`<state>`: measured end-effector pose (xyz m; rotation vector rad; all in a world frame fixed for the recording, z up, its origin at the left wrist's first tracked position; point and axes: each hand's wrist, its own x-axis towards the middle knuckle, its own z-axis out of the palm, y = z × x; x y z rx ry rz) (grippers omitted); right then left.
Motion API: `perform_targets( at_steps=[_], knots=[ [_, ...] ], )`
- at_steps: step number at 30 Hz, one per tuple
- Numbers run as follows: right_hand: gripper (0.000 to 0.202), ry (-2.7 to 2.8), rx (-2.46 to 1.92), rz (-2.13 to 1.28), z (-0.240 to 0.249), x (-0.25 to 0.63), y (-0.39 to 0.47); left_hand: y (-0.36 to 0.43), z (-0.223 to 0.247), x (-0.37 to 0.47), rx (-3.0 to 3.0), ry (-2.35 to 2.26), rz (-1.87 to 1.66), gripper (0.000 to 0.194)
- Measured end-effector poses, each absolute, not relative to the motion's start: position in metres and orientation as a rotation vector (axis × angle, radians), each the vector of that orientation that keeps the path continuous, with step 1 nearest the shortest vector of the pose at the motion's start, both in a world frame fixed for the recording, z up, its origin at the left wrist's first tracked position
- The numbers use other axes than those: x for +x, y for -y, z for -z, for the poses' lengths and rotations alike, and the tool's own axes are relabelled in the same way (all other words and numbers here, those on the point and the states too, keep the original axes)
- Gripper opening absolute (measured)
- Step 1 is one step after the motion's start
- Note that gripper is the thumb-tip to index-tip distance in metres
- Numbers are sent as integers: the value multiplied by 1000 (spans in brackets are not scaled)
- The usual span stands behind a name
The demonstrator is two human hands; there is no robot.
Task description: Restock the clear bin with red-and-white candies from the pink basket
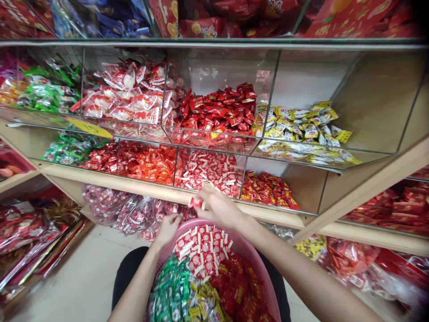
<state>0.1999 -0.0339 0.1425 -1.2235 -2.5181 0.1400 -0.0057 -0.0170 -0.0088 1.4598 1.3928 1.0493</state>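
Observation:
A pink basket [268,281] stands between the person's knees, holding red-and-white candies [206,250], green candies [170,286], dark red candies [241,286] and yellow-and-white candies [208,304] in separate patches. My left hand [170,226] is closed at the basket's upper left rim; its fingertips are curled, and whether they grip the rim or something small is unclear. Above the far rim, my right hand [214,205] pinches a red-and-white candy [196,202]. Just beyond it is the shelf bin with the same red-and-white candies [214,170].
Clear-fronted bins hold red candies [221,112], yellow-and-white candies [301,125], orange candies [157,163] and green candies [50,87]. A wooden shelf edge [134,183] runs across, with bagged candies [124,208] below. Angled wooden trim [368,192] rises at right.

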Motion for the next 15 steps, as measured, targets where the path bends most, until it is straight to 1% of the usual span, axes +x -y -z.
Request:
perform_targets(
  at_steps=[2,6,8,15],
  knots=[
    [19,2694,-1098,-222,-120,195,44,18,8,-6,1462,-1392,-1071,29],
    [24,2912,-1240,-231,-84,186,47,18,11,-8,1452,-1369,-1066,29],
    [26,2953,-1301,-228,-78,182,45,18,11,-8,1455,-1367,-1058,28],
    [23,2945,-1361,-201,-63,171,38,17,11,-9,1466,-1382,-1058,29]
  ],
)
